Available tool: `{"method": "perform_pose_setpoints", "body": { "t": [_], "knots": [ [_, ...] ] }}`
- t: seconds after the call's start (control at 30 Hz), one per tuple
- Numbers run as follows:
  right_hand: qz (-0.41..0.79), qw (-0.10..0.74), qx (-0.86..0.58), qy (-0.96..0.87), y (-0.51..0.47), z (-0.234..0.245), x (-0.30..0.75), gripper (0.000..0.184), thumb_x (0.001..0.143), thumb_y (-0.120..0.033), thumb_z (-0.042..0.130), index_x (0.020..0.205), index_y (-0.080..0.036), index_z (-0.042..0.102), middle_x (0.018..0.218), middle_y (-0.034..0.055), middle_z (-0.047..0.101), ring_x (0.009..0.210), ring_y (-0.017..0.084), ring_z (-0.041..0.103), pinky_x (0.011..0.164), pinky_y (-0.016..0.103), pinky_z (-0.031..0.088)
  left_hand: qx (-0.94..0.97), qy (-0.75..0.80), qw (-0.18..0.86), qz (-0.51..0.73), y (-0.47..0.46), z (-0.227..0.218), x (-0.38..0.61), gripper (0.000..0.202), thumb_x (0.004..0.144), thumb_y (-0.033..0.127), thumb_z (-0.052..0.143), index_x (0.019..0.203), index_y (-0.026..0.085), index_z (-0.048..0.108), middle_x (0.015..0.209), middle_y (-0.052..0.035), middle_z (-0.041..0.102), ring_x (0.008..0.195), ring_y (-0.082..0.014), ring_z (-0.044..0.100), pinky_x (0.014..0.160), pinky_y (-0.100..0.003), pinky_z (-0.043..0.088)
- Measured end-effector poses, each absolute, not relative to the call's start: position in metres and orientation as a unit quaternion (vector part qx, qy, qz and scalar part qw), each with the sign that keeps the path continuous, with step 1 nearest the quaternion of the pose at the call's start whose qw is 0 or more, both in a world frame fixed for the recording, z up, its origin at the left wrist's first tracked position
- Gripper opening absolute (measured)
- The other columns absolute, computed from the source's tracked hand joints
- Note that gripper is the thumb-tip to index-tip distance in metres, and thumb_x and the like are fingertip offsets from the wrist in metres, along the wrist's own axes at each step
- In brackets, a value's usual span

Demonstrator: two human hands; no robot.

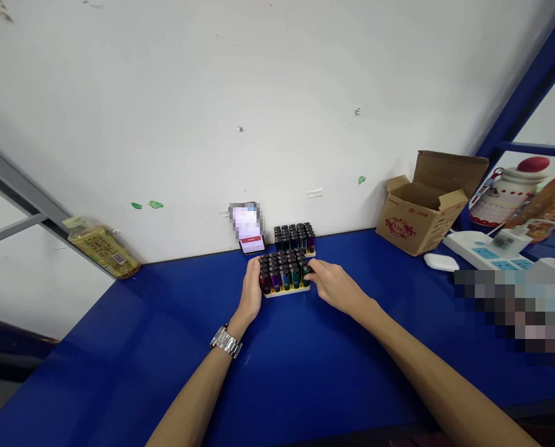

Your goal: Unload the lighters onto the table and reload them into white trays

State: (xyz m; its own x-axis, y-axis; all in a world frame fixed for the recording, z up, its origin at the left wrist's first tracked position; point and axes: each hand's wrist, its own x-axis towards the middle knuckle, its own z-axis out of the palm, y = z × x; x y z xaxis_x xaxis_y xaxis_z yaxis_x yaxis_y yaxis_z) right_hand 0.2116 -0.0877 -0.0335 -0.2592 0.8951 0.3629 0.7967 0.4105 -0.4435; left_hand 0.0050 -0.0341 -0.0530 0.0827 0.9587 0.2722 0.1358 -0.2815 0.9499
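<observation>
A pale tray (287,292) of upright lighters (284,279) sits on the blue table in front of me. The lighters have black tops and shiny red, purple, blue and green bodies, standing in close rows. My left hand (252,292), with a metal watch at the wrist, grips the tray's left side; its fingertips are partly hidden behind the lighters. At the right front corner, my right hand (326,281) has thumb and fingers closed on a green lighter (306,276). Right behind stands a second tray of similar lighters (296,237), touched by neither hand.
A phone (248,226) leans on the wall behind the trays. To the right are an open cardboard box (410,217), a white case (441,262) and a power strip (487,251). A yellowish bottle (103,248) leans at the left.
</observation>
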Motion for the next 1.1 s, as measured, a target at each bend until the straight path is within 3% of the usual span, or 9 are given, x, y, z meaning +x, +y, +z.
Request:
{"method": "perform_pose_setpoints", "body": {
  "t": [0.1,0.27,0.43,0.57,0.67,0.77,0.87,0.97,1.1],
  "knots": [
    [0.082,0.239,-0.569,-0.782,-0.088,-0.032,0.209,0.015,0.096,-0.02,0.042,0.083,-0.02,0.05,0.077,0.0061,0.063,0.07,0.019,0.065,0.052,0.024,0.033,0.616,0.444,0.401,0.512,-0.034,-0.053,0.005,0.045,0.094,0.054,0.03,0.11,0.02,0.056,0.113,-0.0044,0.063,0.109,-0.0188,0.056,0.097,-0.033,0.041],
    [0.107,0.18,-0.58,-0.787,-0.082,-0.037,0.214,0.037,0.095,-0.042,0.047,0.068,-0.018,0.054,0.074,0.0072,0.064,0.063,0.018,0.06,0.051,0.025,0.029,0.617,0.442,0.402,0.512,-0.034,-0.053,0.005,0.045,0.094,0.054,0.03,0.111,0.02,0.056,0.114,-0.0048,0.063,0.11,-0.0193,0.055,0.099,-0.034,0.041],
    [0.217,0.234,-0.527,-0.787,-0.077,-0.039,0.23,0.048,0.085,-0.06,0.053,0.062,-0.018,0.056,0.06,0.0014,0.058,0.055,0.014,0.051,0.05,0.024,0.031,0.618,0.439,0.41,0.507,-0.034,-0.055,0.004,0.048,0.094,0.055,0.03,0.116,0.02,0.054,0.121,-0.0059,0.061,0.115,-0.0204,0.054,0.101,-0.036,0.039],
    [0.194,0.33,-0.557,-0.737,-0.068,-0.041,0.245,0.044,0.092,-0.051,0.042,0.069,-0.018,0.058,0.061,0.0009,0.057,0.058,0.014,0.052,0.057,0.026,0.039,0.622,0.426,0.419,0.506,-0.036,-0.055,0.002,0.053,0.092,0.057,0.032,0.127,0.02,0.046,0.13,-0.0073,0.055,0.123,-0.0208,0.05,0.103,-0.034,0.038],
    [0.162,0.402,-0.6,-0.672,-0.052,-0.051,0.257,0.033,0.081,-0.047,0.059,0.096,-0.017,0.058,0.079,0.004,0.063,0.07,0.018,0.058,0.067,0.031,0.046,0.633,0.411,0.442,0.485,-0.038,-0.052,0.0,0.055,0.09,0.058,0.039,0.13,0.02,0.044,0.13,-0.0078,0.055,0.125,-0.0218,0.048,0.104,-0.034,0.039],
    [0.154,0.406,-0.624,-0.65,-0.03,-0.06,0.263,0.068,0.066,-0.045,0.074,0.122,-0.017,0.047,0.11,0.0119,0.062,0.097,0.026,0.058,0.083,0.04,0.047,0.643,0.398,0.473,0.451,-0.038,-0.047,-0.005,0.056,0.087,0.057,0.047,0.13,0.021,0.043,0.129,-0.0077,0.057,0.125,-0.0238,0.049,0.104,-0.036,0.039],
    [0.187,0.386,-0.609,-0.667,-0.011,-0.06,0.26,0.091,0.06,-0.041,0.079,0.136,-0.018,0.034,0.129,0.0153,0.054,0.121,0.031,0.047,0.098,0.046,0.039,0.656,0.391,0.49,0.42,-0.036,-0.043,-0.01,0.066,0.079,0.055,0.061,0.132,0.021,0.041,0.132,-0.0103,0.054,0.125,-0.0265,0.05,0.105,-0.039,0.039],
    [0.221,0.363,-0.588,-0.689,0.004,-0.054,0.251,0.101,0.057,-0.035,0.081,0.141,-0.02,0.026,0.134,0.015,0.05,0.127,0.032,0.041,0.102,0.047,0.035,0.68,0.374,0.496,0.391,-0.034,-0.04,-0.015,0.091,0.064,0.045,0.079,0.138,0.021,0.032,0.137,-0.0143,0.049,0.126,-0.0296,0.048,0.106,-0.043,0.039],
    [0.225,0.345,-0.598,-0.687,0.013,-0.048,0.243,0.098,0.06,-0.034,0.079,0.141,-0.019,0.025,0.131,0.0142,0.051,0.125,0.032,0.042,0.102,0.047,0.034,0.706,0.396,0.475,0.344,-0.036,-0.037,-0.021,0.123,0.053,0.034,0.088,0.148,0.025,0.011,0.139,-0.0171,0.043,0.127,-0.0322,0.047,0.107,-0.048,0.037]
  ]
}}
